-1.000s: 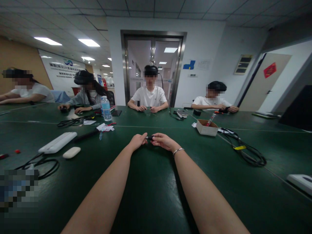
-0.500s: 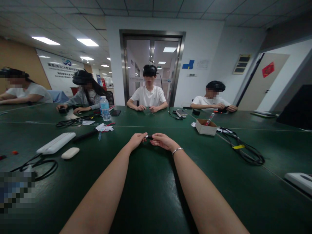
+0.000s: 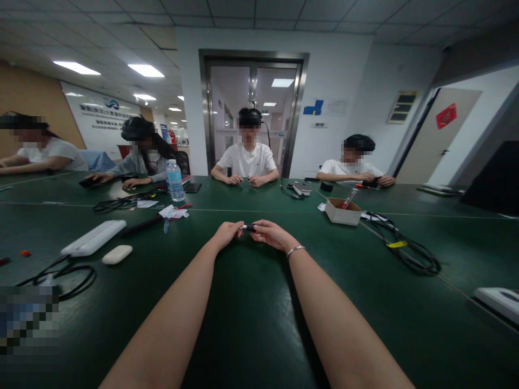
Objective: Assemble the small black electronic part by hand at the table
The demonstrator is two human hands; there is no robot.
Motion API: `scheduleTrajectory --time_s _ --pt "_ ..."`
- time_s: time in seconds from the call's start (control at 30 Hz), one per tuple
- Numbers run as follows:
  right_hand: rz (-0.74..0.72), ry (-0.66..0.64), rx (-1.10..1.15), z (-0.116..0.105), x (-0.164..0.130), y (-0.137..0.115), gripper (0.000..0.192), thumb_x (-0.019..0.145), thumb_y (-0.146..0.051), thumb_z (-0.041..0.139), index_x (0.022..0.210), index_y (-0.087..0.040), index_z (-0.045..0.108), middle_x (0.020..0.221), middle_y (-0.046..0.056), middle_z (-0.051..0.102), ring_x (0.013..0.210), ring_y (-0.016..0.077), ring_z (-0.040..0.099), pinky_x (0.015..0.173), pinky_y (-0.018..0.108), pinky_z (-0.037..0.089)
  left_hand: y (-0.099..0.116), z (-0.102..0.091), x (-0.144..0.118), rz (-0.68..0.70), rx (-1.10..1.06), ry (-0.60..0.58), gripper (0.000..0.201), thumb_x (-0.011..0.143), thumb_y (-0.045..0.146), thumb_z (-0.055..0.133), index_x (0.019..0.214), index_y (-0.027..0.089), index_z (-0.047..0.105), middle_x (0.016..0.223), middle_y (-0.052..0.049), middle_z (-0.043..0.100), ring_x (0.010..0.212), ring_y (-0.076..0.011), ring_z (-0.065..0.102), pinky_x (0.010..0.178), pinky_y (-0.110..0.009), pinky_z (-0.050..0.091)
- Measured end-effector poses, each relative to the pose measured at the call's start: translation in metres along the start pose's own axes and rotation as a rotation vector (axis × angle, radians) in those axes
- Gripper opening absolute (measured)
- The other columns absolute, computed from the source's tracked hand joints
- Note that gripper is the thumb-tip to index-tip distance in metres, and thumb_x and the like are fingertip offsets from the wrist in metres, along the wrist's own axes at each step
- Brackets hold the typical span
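Note:
Both my hands meet over the green table (image 3: 251,302), pinching a small black stick-like piece with a silver end (image 3: 248,228). My left hand (image 3: 227,234) is closed at the silver end, fingertips together. At the black end, the thumb and fingers of my right hand (image 3: 272,234) are closed, and a silver bracelet circles that wrist. The piece lies level between them, and the fingers cover both its ends. It is too small to tell its exact kind.
To the left lie a white power bank (image 3: 95,237), a white oval case (image 3: 117,254) and black cable. A water bottle (image 3: 174,181) stands beyond. On the right are an open box (image 3: 343,211) and a coiled cable (image 3: 417,259). Several people sit around the table.
My hands stay almost in place, with slightly more of the silver end showing between them. Across the table at left, a co-worker's hand has shifted a dark object leftward.

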State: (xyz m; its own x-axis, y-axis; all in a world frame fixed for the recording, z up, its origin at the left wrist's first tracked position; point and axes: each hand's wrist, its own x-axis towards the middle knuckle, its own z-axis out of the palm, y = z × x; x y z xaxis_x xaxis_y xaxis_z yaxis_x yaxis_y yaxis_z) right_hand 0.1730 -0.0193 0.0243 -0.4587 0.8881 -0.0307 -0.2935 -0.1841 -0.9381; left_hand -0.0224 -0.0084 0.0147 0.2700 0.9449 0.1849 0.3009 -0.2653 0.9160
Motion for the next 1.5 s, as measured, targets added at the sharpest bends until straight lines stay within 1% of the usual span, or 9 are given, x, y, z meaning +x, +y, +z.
scheduleTrajectory --time_s 0.3,0.53,0.63,0.7,0.77,0.9,1.1,1.3,1.5 --pt "-0.011 -0.026 -0.010 0.0000 -0.0019 -0.0012 0.027 0.072 -0.007 0.069 0.095 -0.012 0.055 0.080 0.007 0.064 0.066 0.0135 0.065 0.064 0.022 0.055 0.0001 -0.0006 0.0004 -0.009 0.020 -0.008 0.052 0.075 0.058 0.041 0.056 0.014 0.061 0.048 -0.001 0.053 0.052 -0.0130 0.047 0.059 -0.026 0.034" --pt "-0.025 -0.034 -0.016 -0.0014 -0.0010 0.0001 0.033 0.067 -0.005 0.072 0.094 -0.015 0.056 0.083 0.003 0.062 0.067 0.0125 0.065 0.065 0.023 0.056 0.0040 -0.0005 -0.0010 -0.016 0.042 -0.018 0.051 0.076 0.055 0.038 0.054 0.015 0.061 0.041 0.001 0.047 0.049 -0.0132 0.046 0.063 -0.027 0.035" --pt "-0.032 -0.048 -0.016 -0.0015 -0.0018 -0.0003 0.036 0.064 -0.005 0.073 0.094 -0.015 0.056 0.083 0.002 0.062 0.068 0.0123 0.065 0.067 0.023 0.055 0.0051 -0.0004 -0.0017 -0.012 0.040 -0.028 0.053 0.078 0.053 0.037 0.046 0.016 0.056 0.043 0.000 0.051 0.051 -0.0133 0.048 0.066 -0.027 0.036" --pt "-0.037 -0.060 -0.023 -0.0018 -0.0022 -0.0005 0.037 0.064 -0.005 0.073 0.095 -0.015 0.055 0.079 0.001 0.061 0.069 0.0126 0.065 0.069 0.024 0.055 0.0052 -0.0002 -0.0018 -0.002 0.031 -0.031 0.055 0.079 0.052 0.036 0.039 0.017 0.051 0.049 -0.002 0.056 0.055 -0.0138 0.051 0.069 -0.027 0.036" --pt "-0.037 -0.063 -0.033 -0.0022 -0.0021 -0.0005 0.038 0.064 -0.004 0.073 0.096 -0.015 0.055 0.075 0.000 0.060 0.070 0.0129 0.065 0.071 0.025 0.054 0.0050 -0.0001 -0.0017 0.001 0.027 -0.035 0.056 0.079 0.052 0.035 0.037 0.018 0.048 0.056 -0.004 0.061 0.059 -0.0145 0.054 0.070 -0.028 0.036" --pt "-0.031 -0.038 -0.039 -0.0024 -0.0010 0.0003 0.037 0.064 -0.004 0.072 0.095 -0.015 0.055 0.075 0.000 0.060 0.069 0.0129 0.065 0.071 0.026 0.055 0.0043 -0.0004 -0.0011 -0.011 0.035 -0.030 0.056 0.079 0.053 0.036 0.039 0.017 0.051 0.061 -0.005 0.063 0.061 -0.0150 0.055 0.069 -0.028 0.036" --pt "-0.013 0.008 -0.022 -0.0001 -0.0009 -0.0002 0.034 0.068 -0.004 0.071 0.096 -0.013 0.055 0.080 0.003 0.063 0.066 0.0126 0.065 0.066 0.024 0.056 0.0029 -0.0014 0.0004 -0.016 0.037 -0.021 0.056 0.078 0.054 0.037 0.040 0.017 0.053 0.066 -0.006 0.065 0.065 -0.0156 0.056 0.069 -0.028 0.037" --pt "0.002 0.019 0.001 0.0014 -0.0023 -0.0022 0.030 0.070 -0.003 0.069 0.095 -0.012 0.055 0.079 0.005 0.064 0.064 0.0129 0.066 0.062 0.021 0.057 -0.0017 -0.0008 0.0033 -0.011 -0.010 -0.014 0.053 0.076 0.055 0.040 0.042 0.016 0.055 0.065 -0.006 0.064 0.063 -0.0148 0.054 0.064 -0.028 0.037" --pt "0.005 0.012 0.013 0.0002 -0.0019 -0.0017 0.028 0.071 -0.004 0.069 0.095 -0.011 0.055 0.081 0.006 0.064 0.064 0.0126 0.066 0.062 0.021 0.057 -0.0008 -0.0005 0.0032 -0.040 -0.068 -0.013 0.046 0.073 0.053 0.047 0.053 0.013 0.060 0.059 -0.005 0.061 0.056 -0.0130 0.050 0.060 -0.027 0.036"
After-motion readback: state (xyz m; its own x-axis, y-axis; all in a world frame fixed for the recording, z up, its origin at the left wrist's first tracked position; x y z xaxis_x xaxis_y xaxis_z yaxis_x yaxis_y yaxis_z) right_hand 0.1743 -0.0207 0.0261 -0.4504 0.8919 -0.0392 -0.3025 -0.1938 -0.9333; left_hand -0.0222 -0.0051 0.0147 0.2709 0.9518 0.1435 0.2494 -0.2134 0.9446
